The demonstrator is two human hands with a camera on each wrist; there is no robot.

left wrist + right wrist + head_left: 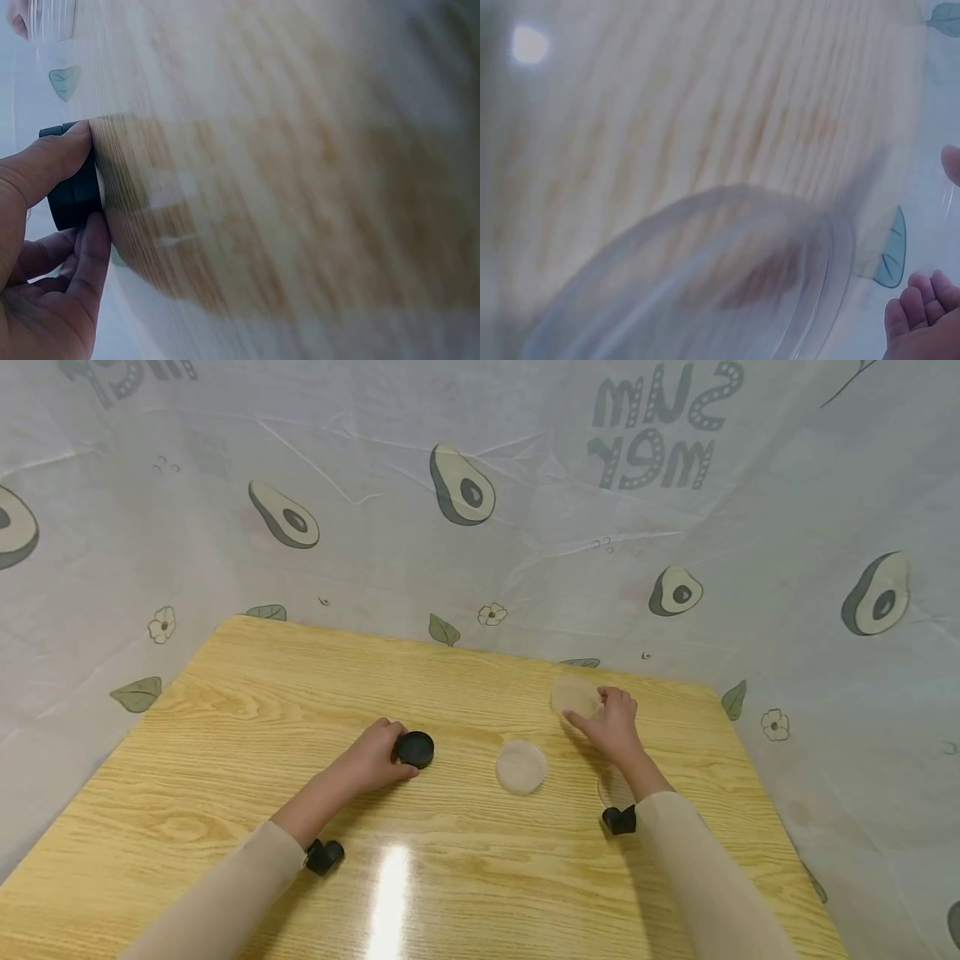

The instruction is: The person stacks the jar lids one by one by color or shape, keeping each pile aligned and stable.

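My left hand [372, 757] grips a black round cap [416, 750] by its left side, thumb at the near edge and fingers at the far edge. In the left wrist view the black cap [75, 187] shows a thick stepped side and sits at the tabletop. Farther back on the right, my right hand [613, 727] holds a clear round container [576, 695] between thumb and fingers at its right side. Another clear round container [521, 767] stands between the hands. Beneath my right wrist is a third clear container [613, 792], partly hidden; it looms large and blurred in the right wrist view.
The wood-grain table [465, 693] ends at a pale curtain [525, 552] printed with avocados and leaves. Black wrist cameras [324, 857] hang below both forearms. Light glares on the near tabletop.
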